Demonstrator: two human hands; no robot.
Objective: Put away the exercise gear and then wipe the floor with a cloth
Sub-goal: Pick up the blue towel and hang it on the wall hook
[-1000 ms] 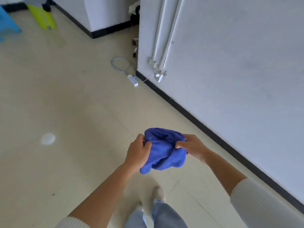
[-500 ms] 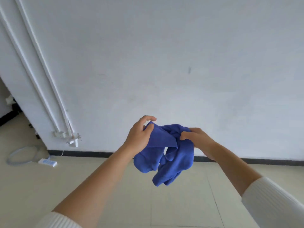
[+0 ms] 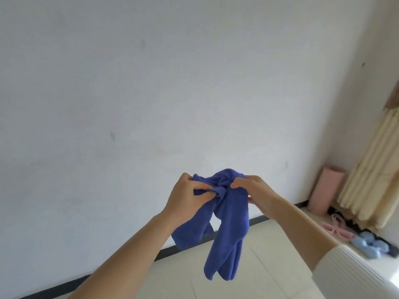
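White wall ahead. Your left hand and right hand both pinch the blue cloth at chest height. Soft, light, limp; take its edges to spread it.

The cloth is solid royal blue; the wall plain white with a black skirting strip; floor tiles cream; rolled mat pink; dumbbells pale blue; sleeve ribbed white

A home room: tiled floor, curtain, rolled mat, dumbbells.
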